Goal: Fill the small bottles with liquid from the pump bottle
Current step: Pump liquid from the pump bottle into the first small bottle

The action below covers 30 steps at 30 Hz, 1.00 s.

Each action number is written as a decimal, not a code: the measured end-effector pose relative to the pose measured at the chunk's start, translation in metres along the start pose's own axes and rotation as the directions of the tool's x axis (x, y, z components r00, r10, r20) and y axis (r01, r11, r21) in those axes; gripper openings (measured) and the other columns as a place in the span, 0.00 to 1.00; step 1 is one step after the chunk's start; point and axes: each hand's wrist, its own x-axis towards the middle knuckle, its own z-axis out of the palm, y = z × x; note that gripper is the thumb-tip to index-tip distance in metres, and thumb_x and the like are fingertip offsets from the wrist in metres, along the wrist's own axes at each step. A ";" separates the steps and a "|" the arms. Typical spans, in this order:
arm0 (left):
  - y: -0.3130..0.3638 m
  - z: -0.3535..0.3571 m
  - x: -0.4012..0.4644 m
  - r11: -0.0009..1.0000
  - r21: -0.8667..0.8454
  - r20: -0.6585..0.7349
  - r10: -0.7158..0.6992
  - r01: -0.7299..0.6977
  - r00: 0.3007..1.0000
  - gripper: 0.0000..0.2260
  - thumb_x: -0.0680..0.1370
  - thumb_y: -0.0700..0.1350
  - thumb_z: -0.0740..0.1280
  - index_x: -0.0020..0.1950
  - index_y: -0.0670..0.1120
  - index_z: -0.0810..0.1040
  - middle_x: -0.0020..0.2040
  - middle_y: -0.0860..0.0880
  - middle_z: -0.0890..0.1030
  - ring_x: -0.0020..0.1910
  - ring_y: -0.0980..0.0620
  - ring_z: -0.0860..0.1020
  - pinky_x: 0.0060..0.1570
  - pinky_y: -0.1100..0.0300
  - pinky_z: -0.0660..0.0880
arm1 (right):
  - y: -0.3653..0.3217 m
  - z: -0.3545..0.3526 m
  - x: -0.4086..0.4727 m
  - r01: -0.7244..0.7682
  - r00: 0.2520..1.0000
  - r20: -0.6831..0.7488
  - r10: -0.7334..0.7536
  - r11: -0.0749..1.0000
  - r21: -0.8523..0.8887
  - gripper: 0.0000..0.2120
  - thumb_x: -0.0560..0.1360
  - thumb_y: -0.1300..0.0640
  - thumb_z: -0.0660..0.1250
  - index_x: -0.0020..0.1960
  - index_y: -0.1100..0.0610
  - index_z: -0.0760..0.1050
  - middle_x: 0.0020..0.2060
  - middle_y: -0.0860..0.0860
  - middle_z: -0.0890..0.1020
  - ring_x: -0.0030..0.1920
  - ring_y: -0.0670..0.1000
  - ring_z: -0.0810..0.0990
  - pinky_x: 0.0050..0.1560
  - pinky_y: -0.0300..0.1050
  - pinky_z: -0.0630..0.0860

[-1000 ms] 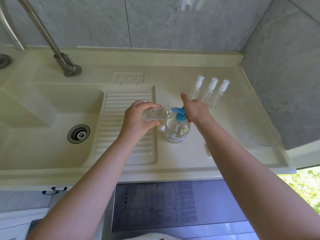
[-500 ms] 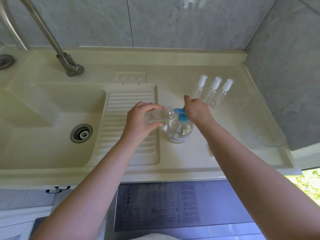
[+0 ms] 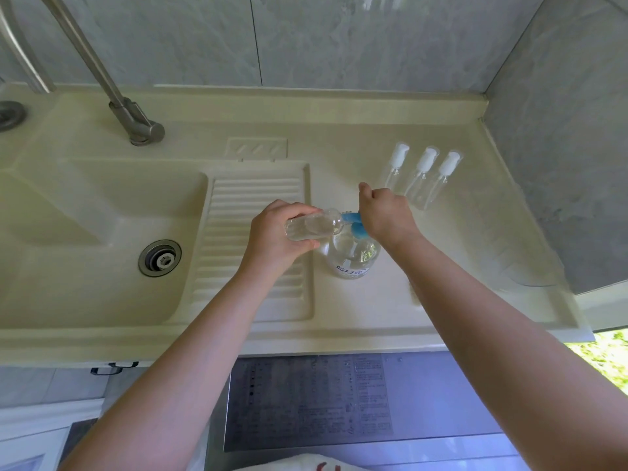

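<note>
Close to the person, two bare arms reached out over the pale surface (image 3: 390, 317). The left hand (image 3: 277, 237) had its fingers curled round a small clear bottle (image 3: 314, 227) — that was its grip, tight on the bottle's back end. The bottle lay almost flat, its long side running from left to right, and its open mouth pointed right at the blue spout. The right hand (image 3: 385, 214) sat on top of the blue pump (image 3: 356, 224) with its fingers curled over it, pressing on it. So the spout lay just to the right of the small bottle's mouth, and the two looked like they touched, though the clear plastic made it hard to be sure. Some liquid seemed to be inside the small bottle already. Under both hands stood the pump bottle (image 3: 351, 258), round and see-through, with a label low down on its front. The next push would probably need the mouth to stay lined up with the spout, or drops could fall on the surface. Left of the hands was a bumpy, ribbed draining board (image 3: 238, 239), and past it the smooth sink (image 3: 85, 215) with a shiny metal drain (image 3: 159, 258). Farther back on the right lay three more small bottles (image 3: 421, 176) with white tops on — side by side, well apart from the hands. Behind it all rose a grey metal tap (image 3: 132, 117) and a grey stone-look wall.
</note>
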 end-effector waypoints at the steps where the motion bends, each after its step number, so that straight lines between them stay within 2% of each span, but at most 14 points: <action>1: 0.000 0.000 0.000 1.000 -0.006 0.000 0.000 0.000 1.000 0.24 0.61 0.38 0.81 0.53 0.55 0.83 0.48 0.55 0.78 0.47 0.65 0.76 0.50 0.78 0.66 | 0.000 -0.002 0.001 -0.020 1.000 0.009 0.020 1.000 0.021 0.03 0.81 0.61 0.53 0.49 0.60 0.63 0.37 0.54 0.69 0.43 0.60 0.69 0.39 0.45 0.65; 4: 0.002 -0.002 0.000 1.000 -0.026 -0.004 -0.003 0.003 1.000 0.23 0.62 0.37 0.81 0.53 0.55 0.83 0.48 0.55 0.78 0.48 0.66 0.76 0.51 0.78 0.66 | -0.007 -0.010 0.001 -0.024 0.997 0.076 0.024 1.000 -0.001 0.20 0.83 0.48 0.50 0.48 0.61 0.72 0.37 0.55 0.73 0.48 0.61 0.74 0.47 0.46 0.67; 6: 0.003 -0.003 0.001 1.000 -0.028 -0.007 -0.005 0.005 1.000 0.23 0.62 0.37 0.81 0.53 0.55 0.83 0.49 0.55 0.78 0.49 0.65 0.76 0.50 0.78 0.66 | -0.010 -0.012 0.000 -0.020 0.996 0.081 0.023 0.999 -0.036 0.24 0.83 0.46 0.48 0.50 0.62 0.75 0.39 0.58 0.75 0.51 0.61 0.76 0.48 0.46 0.69; 7: 0.003 -0.003 0.001 1.000 -0.027 -0.006 -0.005 0.005 1.000 0.23 0.62 0.37 0.81 0.53 0.54 0.83 0.49 0.55 0.78 0.49 0.65 0.76 0.50 0.78 0.66 | -0.011 -0.012 -0.002 -0.004 0.996 0.087 0.011 0.997 -0.074 0.23 0.83 0.47 0.49 0.53 0.63 0.75 0.40 0.59 0.76 0.53 0.62 0.77 0.50 0.47 0.70; 9: 0.003 -0.002 0.000 1.000 -0.025 -0.004 -0.004 0.004 1.000 0.23 0.62 0.37 0.81 0.53 0.54 0.83 0.48 0.56 0.78 0.48 0.67 0.75 0.50 0.79 0.65 | -0.010 -0.011 -0.003 0.049 0.995 0.087 -0.037 0.989 -0.141 0.14 0.83 0.55 0.52 0.55 0.64 0.71 0.48 0.62 0.78 0.54 0.64 0.77 0.54 0.51 0.75; 11: 0.002 -0.001 0.000 1.000 -0.021 0.001 -0.001 0.001 1.000 0.23 0.62 0.38 0.81 0.54 0.54 0.83 0.48 0.57 0.78 0.47 0.68 0.75 0.50 0.79 0.65 | -0.007 -0.008 0.002 0.008 1.000 0.021 -0.007 0.999 -0.044 0.03 0.80 0.63 0.56 0.53 0.62 0.66 0.54 0.63 0.78 0.51 0.65 0.77 0.52 0.53 0.76; 14: 0.000 -0.001 0.000 1.000 -0.004 0.006 0.004 -0.004 1.000 0.23 0.62 0.38 0.81 0.54 0.53 0.83 0.48 0.55 0.78 0.47 0.69 0.74 0.49 0.79 0.65 | -0.005 -0.003 -0.001 0.049 0.999 -0.012 -0.051 0.995 -0.089 0.08 0.78 0.64 0.61 0.51 0.59 0.61 0.51 0.61 0.77 0.42 0.61 0.71 0.40 0.48 0.68; 17: 0.001 -0.001 -0.001 1.000 0.000 0.002 0.005 -0.005 1.000 0.23 0.62 0.37 0.80 0.54 0.53 0.83 0.47 0.55 0.78 0.46 0.68 0.75 0.49 0.79 0.65 | -0.004 -0.003 -0.002 0.029 0.999 -0.024 -0.031 0.997 -0.076 0.06 0.78 0.65 0.59 0.53 0.62 0.63 0.47 0.60 0.74 0.41 0.61 0.70 0.40 0.48 0.69; 19: 0.002 -0.001 -0.001 1.000 -0.004 0.003 0.009 -0.009 1.000 0.23 0.62 0.37 0.80 0.54 0.53 0.83 0.47 0.56 0.78 0.46 0.69 0.74 0.49 0.79 0.65 | -0.004 -0.007 -0.004 0.049 0.999 -0.009 -0.049 0.998 -0.041 0.08 0.81 0.60 0.56 0.57 0.63 0.68 0.49 0.60 0.77 0.46 0.62 0.73 0.45 0.49 0.71; 21: 0.004 -0.003 -0.001 1.000 -0.010 0.003 0.011 -0.011 1.000 0.23 0.62 0.38 0.80 0.54 0.54 0.83 0.48 0.56 0.78 0.47 0.69 0.74 0.50 0.78 0.65 | -0.008 -0.013 -0.005 0.021 0.998 0.063 -0.021 1.000 0.007 0.21 0.83 0.49 0.51 0.55 0.64 0.74 0.46 0.59 0.78 0.50 0.61 0.75 0.48 0.47 0.68; 24: 0.004 -0.004 0.000 1.000 -0.012 0.000 0.011 -0.011 1.000 0.23 0.62 0.37 0.80 0.53 0.54 0.83 0.49 0.54 0.78 0.47 0.68 0.75 0.50 0.78 0.65 | -0.011 -0.015 -0.007 -0.029 0.996 0.083 0.027 1.000 0.013 0.30 0.82 0.40 0.50 0.53 0.64 0.79 0.46 0.60 0.80 0.47 0.58 0.77 0.46 0.46 0.67; 26: 0.005 -0.002 -0.001 1.000 -0.013 -0.005 0.021 -0.021 1.000 0.23 0.62 0.37 0.81 0.53 0.53 0.83 0.49 0.54 0.79 0.47 0.67 0.75 0.50 0.78 0.65 | -0.010 -0.016 -0.010 0.015 0.998 0.066 -0.012 0.999 -0.042 0.28 0.82 0.42 0.50 0.54 0.64 0.78 0.46 0.61 0.79 0.48 0.59 0.77 0.47 0.48 0.69; 28: 0.005 -0.001 0.000 1.000 -0.015 -0.008 0.026 -0.026 1.000 0.23 0.62 0.37 0.80 0.53 0.53 0.83 0.48 0.54 0.79 0.47 0.68 0.75 0.50 0.78 0.65 | -0.007 -0.014 -0.008 0.073 0.995 0.071 -0.069 0.995 -0.066 0.21 0.83 0.51 0.51 0.56 0.65 0.75 0.49 0.62 0.79 0.51 0.62 0.76 0.52 0.51 0.73; 30: 0.004 -0.001 0.000 1.000 -0.009 -0.010 0.025 -0.026 1.000 0.23 0.62 0.37 0.80 0.53 0.53 0.83 0.47 0.55 0.78 0.46 0.69 0.75 0.50 0.78 0.65 | -0.004 -0.007 -0.006 0.072 0.997 0.010 -0.071 0.996 -0.056 0.12 0.82 0.58 0.54 0.55 0.65 0.71 0.50 0.62 0.79 0.46 0.61 0.74 0.49 0.52 0.73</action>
